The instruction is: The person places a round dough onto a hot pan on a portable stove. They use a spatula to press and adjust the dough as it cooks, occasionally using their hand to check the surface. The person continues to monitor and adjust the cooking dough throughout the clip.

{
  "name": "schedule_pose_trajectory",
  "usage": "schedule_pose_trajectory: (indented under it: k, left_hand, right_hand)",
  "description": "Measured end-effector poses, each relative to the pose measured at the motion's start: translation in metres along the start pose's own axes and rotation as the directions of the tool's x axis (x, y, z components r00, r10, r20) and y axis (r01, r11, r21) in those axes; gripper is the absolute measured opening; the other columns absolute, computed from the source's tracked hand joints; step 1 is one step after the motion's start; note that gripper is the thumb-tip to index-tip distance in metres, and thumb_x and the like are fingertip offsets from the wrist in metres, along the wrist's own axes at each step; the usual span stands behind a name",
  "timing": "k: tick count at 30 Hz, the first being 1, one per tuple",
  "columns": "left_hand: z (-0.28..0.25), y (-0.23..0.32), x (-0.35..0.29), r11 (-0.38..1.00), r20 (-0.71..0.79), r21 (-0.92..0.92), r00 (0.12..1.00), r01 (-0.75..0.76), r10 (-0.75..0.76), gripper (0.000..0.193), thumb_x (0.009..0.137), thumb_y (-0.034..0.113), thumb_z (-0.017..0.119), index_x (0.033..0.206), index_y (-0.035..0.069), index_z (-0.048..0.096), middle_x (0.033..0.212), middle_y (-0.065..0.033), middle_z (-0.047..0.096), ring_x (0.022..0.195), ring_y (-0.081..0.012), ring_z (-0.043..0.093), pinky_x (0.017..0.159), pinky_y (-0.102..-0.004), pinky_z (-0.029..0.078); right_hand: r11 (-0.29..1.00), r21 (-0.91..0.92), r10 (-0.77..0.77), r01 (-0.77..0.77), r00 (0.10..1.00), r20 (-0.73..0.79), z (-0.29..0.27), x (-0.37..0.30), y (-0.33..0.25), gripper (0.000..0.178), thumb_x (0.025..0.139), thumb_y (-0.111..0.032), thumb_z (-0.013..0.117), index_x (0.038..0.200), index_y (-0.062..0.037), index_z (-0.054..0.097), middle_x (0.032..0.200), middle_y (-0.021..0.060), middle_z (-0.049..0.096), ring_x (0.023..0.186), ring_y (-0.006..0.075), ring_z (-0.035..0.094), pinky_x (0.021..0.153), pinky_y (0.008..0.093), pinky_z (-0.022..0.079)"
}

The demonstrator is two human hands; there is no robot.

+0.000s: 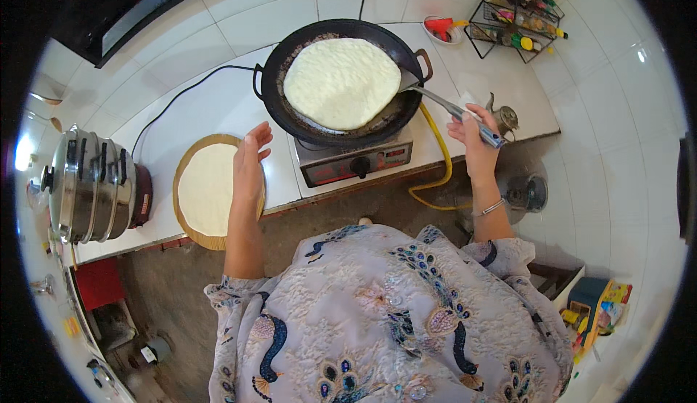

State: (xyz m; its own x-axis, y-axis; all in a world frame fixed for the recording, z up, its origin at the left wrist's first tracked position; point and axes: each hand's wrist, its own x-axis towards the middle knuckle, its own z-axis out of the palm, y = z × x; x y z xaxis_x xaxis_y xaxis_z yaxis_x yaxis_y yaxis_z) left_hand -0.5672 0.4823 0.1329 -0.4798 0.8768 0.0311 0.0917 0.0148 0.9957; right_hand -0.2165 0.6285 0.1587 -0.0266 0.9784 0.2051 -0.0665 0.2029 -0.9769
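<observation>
A large pale round flatbread (341, 83) lies in a black two-handled wok (377, 123) on the cooktop (352, 162). My right hand (475, 131) is closed around the grey handle of a metal spatula (454, 107). The spatula's blade reaches the flatbread's right edge; whether it is under the dough I cannot tell. My left hand (254, 149) is raised with fingers extended and holds nothing. Beside it, a second rolled-out dough round (207, 192) rests on a round woven board (181, 223), partly hidden by my left forearm.
A stacked steel steamer (91, 185) stands at the left. A yellow hose (443, 138) runs down from the counter right of the cooktop. A metal kettle (506, 117) sits past my right hand. Farther back are a bowl (443, 33) and a black rack of bottles (514, 22).
</observation>
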Motion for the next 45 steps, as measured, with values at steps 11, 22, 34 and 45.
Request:
schedule_pose_trajectory:
  k: [11, 22, 34, 45]
  left_hand:
    - [-0.029, 0.002, -0.031, 0.991, -0.198, 0.036, 0.973, 0.126, -0.116, 0.061, 0.093, 0.049, 0.027, 0.125, 0.000, 0.045, 0.121, -0.0143, 0.050, 0.112, -0.0234, 0.048, 0.091, -0.0358, 0.038]
    - [-0.044, 0.002, -0.090, 0.975, -0.455, 0.033, 0.872, 0.220, -0.181, 0.056, 0.095, 0.044, 0.027, 0.124, 0.000, 0.046, 0.121, -0.0151, 0.050, 0.112, -0.0237, 0.048, 0.091, -0.0349, 0.039]
    - [-0.032, 0.002, -0.090, 0.976, -0.409, 0.047, 0.895, 0.215, -0.177, 0.058, 0.094, 0.046, 0.028, 0.123, 0.000, 0.047, 0.120, -0.0138, 0.051, 0.112, -0.0225, 0.048, 0.090, -0.0347, 0.039]
    - [-0.028, -0.007, -0.017, 0.997, -0.099, 0.072, 0.995, 0.040, -0.033, 0.060, 0.093, 0.047, 0.027, 0.124, -0.001, 0.045, 0.122, -0.0152, 0.051, 0.113, -0.0227, 0.048, 0.092, -0.0355, 0.038]
  right_hand:
    - [0.848, 0.432, 0.297, -0.308, 0.950, 0.096, 0.040, 0.211, 0.028, 0.017, 0.083, -0.015, 0.058, 0.091, -0.0012, 0.051, 0.079, 0.0118, 0.058, 0.068, 0.0210, 0.061, 0.059, 0.0311, 0.055]
    - [0.826, 0.224, 0.396, -0.517, 0.815, 0.422, 0.112, 0.302, 0.052, 0.019, 0.081, -0.019, 0.058, 0.086, -0.0006, 0.058, 0.076, 0.0104, 0.058, 0.067, 0.0192, 0.058, 0.062, 0.0294, 0.052]
    - [0.959, 0.146, -0.279, 0.242, 0.890, 0.360, 0.120, 0.231, -0.030, 0.014, 0.081, -0.011, 0.060, 0.086, 0.0022, 0.061, 0.074, 0.0105, 0.064, 0.057, 0.0137, 0.061, 0.054, 0.0256, 0.052]
    - [0.912, -0.151, -0.316, 0.382, 0.887, 0.335, 0.042, 0.117, -0.119, 0.012, 0.084, -0.010, 0.059, 0.090, 0.0006, 0.059, 0.074, 0.0090, 0.063, 0.053, 0.0086, 0.055, 0.048, 0.0210, 0.047]
